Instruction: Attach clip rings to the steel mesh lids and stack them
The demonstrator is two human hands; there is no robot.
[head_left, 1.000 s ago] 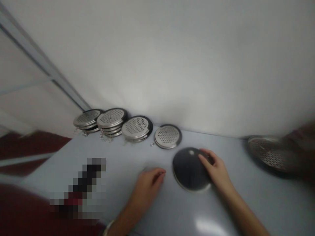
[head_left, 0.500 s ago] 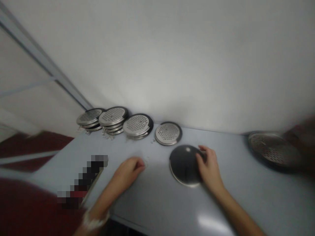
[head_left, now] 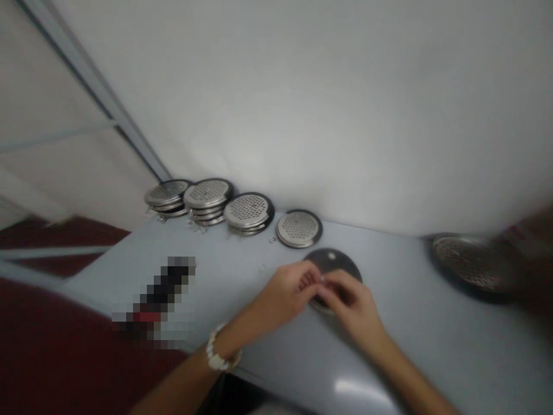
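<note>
Though blurred, a dark round disc (head_left: 334, 260) under the left hand (head_left: 285, 294) and right hand (head_left: 352, 305), grip unclear

We see shiny stainless steel on the perforated vent covers (head_left: 247, 210), a smooth glossy dark finish on the round disc (head_left: 339, 259), and smooth glossy laminate on the tabletop (head_left: 432, 346)

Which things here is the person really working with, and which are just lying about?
Working with:
left hand, right hand, dark round disc beneath them

Lying about:
three stacks of perforated steel discs, single perforated steel disc, larger perforated disc, grey table
</note>
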